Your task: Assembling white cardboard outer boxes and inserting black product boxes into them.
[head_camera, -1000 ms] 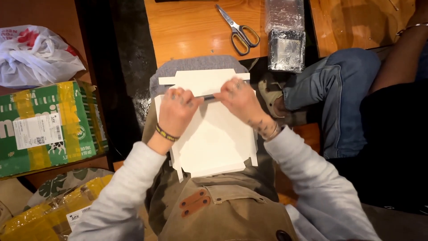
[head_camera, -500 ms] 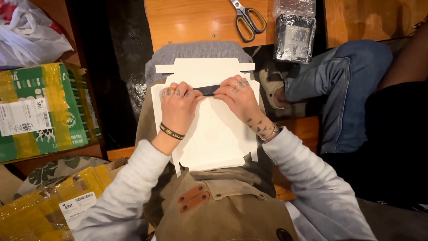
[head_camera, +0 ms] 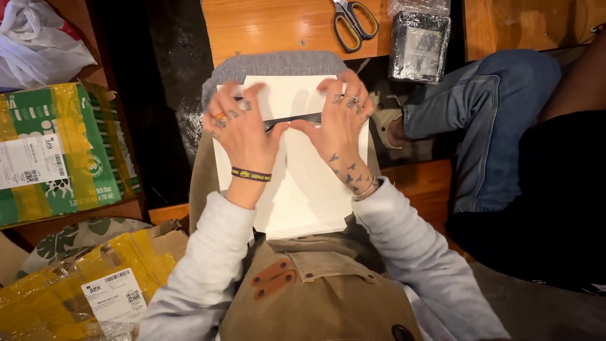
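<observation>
A flat white cardboard sheet [head_camera: 303,189] lies on my lap over a grey cloth [head_camera: 271,63]. Its top flap is folded down, leaving a dark slit across the sheet. My left hand [head_camera: 243,129] presses flat on the folded flap at the left, fingers spread, with a dark wristband on the wrist. My right hand [head_camera: 338,123] presses on the flap at the right, fingers spread, rings on them. The thumbs nearly meet at the middle of the fold.
Scissors [head_camera: 353,22] and a foil-wrapped block [head_camera: 418,44] lie on the wooden floor ahead. A green and yellow taped box [head_camera: 57,151] stands left, yellow parcels [head_camera: 82,284] lower left, a white plastic bag [head_camera: 38,44] upper left. Another person's jeans-clad leg [head_camera: 486,120] is right.
The white sheet's top flap has been folded down over the sheet. Both hands moved up from gripping the fold line and now press flat on it with fingers spread.
</observation>
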